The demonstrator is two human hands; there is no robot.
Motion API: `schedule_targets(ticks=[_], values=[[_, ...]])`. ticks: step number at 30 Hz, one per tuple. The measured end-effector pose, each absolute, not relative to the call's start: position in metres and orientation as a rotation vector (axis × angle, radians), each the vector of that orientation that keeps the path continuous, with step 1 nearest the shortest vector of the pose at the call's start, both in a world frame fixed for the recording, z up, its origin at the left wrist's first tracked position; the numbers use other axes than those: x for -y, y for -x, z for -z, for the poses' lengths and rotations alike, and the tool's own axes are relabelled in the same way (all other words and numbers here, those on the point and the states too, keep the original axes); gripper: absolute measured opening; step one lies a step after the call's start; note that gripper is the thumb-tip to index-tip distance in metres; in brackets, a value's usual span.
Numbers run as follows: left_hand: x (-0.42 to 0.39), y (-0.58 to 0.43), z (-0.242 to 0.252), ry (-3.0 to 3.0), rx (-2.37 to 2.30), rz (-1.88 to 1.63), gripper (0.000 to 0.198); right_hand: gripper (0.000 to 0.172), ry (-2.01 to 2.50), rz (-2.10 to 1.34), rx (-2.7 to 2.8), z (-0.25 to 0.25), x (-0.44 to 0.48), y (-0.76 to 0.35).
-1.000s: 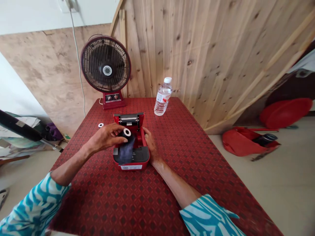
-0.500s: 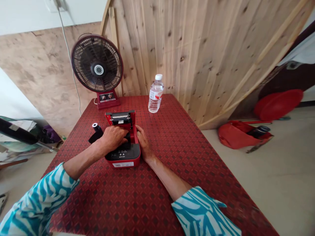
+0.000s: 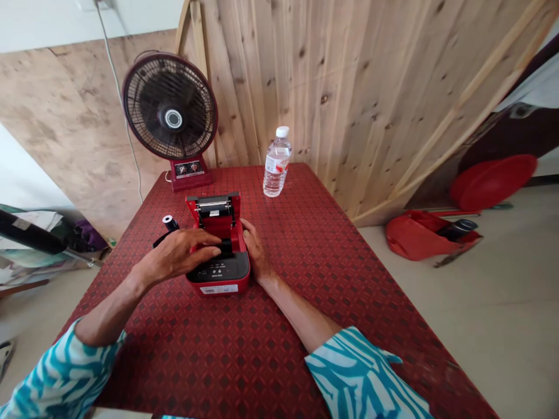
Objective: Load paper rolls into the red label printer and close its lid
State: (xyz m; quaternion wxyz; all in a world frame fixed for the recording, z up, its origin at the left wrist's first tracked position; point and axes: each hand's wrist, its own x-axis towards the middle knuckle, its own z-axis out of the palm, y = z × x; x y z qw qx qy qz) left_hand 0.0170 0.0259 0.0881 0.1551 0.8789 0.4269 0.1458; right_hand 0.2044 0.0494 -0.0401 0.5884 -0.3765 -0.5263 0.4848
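Observation:
A small red printer (image 3: pixel 220 273) with its lid raised stands on the red patterned table (image 3: pixel 271 349). My left hand (image 3: pixel 181 253) lies over the printer's open bay, fingers stretched toward something dark inside. My right hand (image 3: pixel 255 250) rests against the printer's right side, fingers curled along the casing. A black roll with a white core (image 3: pixel 168 224) lies on the table just left of the printer, beyond my left hand.
A dark red desk fan (image 3: pixel 171 116) stands at the table's back left with its cord running up the wall. A clear water bottle (image 3: pixel 276 163) stands at the back. Wooden panels rise behind. On the floor at right lie a red bag (image 3: pixel 425 238) and a red basin (image 3: pixel 493 183).
One second ago my left hand held the black roll over the printer. The roll now lies on the table to the left, and the hand has returned over the open bay.

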Motion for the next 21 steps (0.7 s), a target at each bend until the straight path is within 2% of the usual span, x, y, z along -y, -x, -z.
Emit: schedule_targets(ticks=[5, 17, 21], values=[[-0.011, -0.017, -0.076, -2.593, -1.09, -0.47, 0.027, 0.05, 0.896, -1.098, 1.216, 0.043, -0.051, -0.203], [0.014, -0.018, -0.056, -2.826, -1.134, -0.896, 0.018, 0.047, 0.853, -1.106, 1.211, 0.043, -0.051, -0.203], [0.019, -0.018, -0.053, -2.881, -1.16, -0.93, 0.018, 0.051, 0.899, -1.11, 1.179, 0.046, -0.053, -0.202]])
